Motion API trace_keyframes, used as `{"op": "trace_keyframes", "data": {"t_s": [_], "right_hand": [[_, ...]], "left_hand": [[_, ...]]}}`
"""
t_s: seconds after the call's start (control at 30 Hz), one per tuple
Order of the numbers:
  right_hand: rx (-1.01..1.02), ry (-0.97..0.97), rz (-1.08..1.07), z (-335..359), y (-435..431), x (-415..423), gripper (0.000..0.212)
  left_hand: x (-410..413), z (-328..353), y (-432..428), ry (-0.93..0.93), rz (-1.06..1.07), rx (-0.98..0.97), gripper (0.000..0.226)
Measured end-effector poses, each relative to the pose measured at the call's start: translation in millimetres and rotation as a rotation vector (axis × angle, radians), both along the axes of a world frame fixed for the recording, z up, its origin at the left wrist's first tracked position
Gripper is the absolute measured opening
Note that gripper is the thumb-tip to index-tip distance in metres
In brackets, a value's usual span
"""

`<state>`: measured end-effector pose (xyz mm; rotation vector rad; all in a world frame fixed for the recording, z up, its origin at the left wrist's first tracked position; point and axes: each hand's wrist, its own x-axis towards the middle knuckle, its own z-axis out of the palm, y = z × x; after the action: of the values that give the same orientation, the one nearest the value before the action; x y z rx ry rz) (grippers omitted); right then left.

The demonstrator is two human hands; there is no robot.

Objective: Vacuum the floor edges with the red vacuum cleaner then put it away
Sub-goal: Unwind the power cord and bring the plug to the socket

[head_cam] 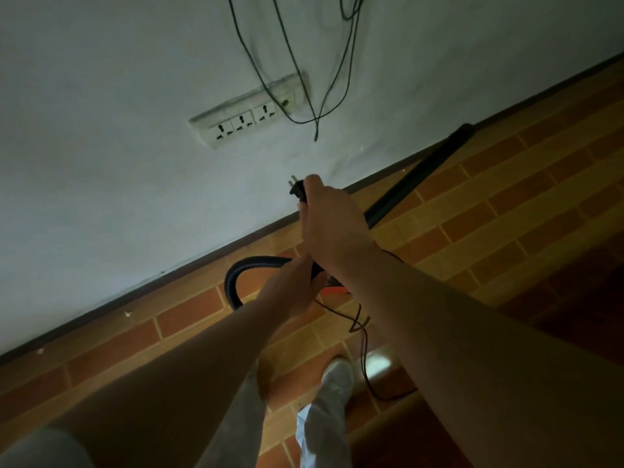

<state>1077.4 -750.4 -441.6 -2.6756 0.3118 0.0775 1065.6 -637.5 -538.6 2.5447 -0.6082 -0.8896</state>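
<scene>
One plug, prongs up-left twd wall

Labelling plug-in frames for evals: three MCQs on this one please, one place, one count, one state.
1. Where is the outlet plate relative to the plug?
A. On the wall, up and left of it
B. On the floor under it
C. Behind the shoe

2. How many sockets in the plate are free?
A. One
B. Three
C. Five

3. What state is the plug in?
A. Seated in a socket
B. Held by the right hand, prongs bare
C. Lying on the floor

Answers:
1 A: the plate sits on the wall above and left of the plug.
2 B: three empty sockets show side by side.
3 B: the prongs stick out clear of the wall, while the left hand grips the hose.
</scene>
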Motion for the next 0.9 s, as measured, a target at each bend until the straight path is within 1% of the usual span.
{"op": "trace_keyframes", "data": {"t_s": [0.1, 0.17, 0.23, 0.33, 0.47, 0.67, 0.9], "right_hand": [[-0.060, -0.027, 0.060, -34.3, 9.3, 19.9, 0.022], [-0.039, -0.051, 0.063, -54.2, 14.1, 28.3, 0.021], [0.019, -0.064, 0.023, -70.5, 17.4, 33.2, 0.021], [0.128, -0.032, -0.028, -90.0, 17.6, 35.0, 0.021], [0.182, -0.005, -0.091, -101.3, 18.1, 33.8, 0.024], [0.298, -0.034, -0.131, -102.5, 23.1, 43.8, 0.025], [0.321, -0.021, -0.127, -103.7, 21.7, 62.7, 0.025]], "left_hand": [[16.6, -22.3, -3.8, 0.019, 0.024, -0.029, 0.034], [24.6, -41.2, -0.7, 0.003, 0.007, -0.035, 0.028], [28.7, -54.8, 5.0, -0.002, 0.000, -0.067, 0.027], [36.1, -75.1, 13.1, -0.075, 0.007, -0.141, 0.028], [43.0, -92.3, 23.9, -0.131, -0.011, -0.132, 0.031], [52.8, -97.8, 39.0, -0.187, 0.000, -0.120, 0.032], [75.7, -87.7, 75.1, -0.183, 0.024, -0.111, 0.023]]}}
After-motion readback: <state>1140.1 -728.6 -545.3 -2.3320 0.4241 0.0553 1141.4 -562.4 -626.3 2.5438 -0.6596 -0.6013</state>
